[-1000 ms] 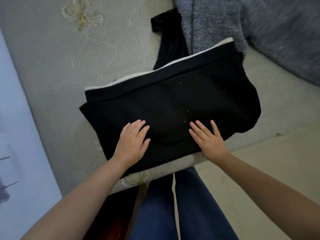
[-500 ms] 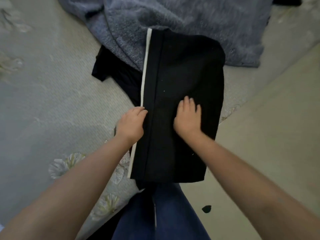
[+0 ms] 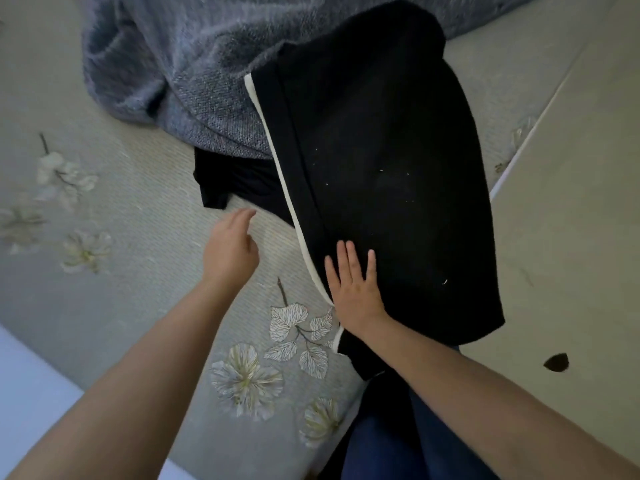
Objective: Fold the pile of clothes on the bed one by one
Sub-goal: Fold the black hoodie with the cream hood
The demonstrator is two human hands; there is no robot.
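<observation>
black garment (image 3: 388, 174) white-striped, grey blanket (image 3: 194, 64), floral bedsheet (image 3: 104, 202)

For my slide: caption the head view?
Right hand flat on folded black garment; left hand open above bed.

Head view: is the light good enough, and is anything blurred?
Head view: the light is dim and flat, so the folded black garment with a white stripe shows hardly any folds; the left hand is slightly motion-blurred at its fingertips, while the right hand looks sharp.

Dim, bluish, soft shadows; wide-angle bending at edges; slight blur, perhaps motion.
</observation>
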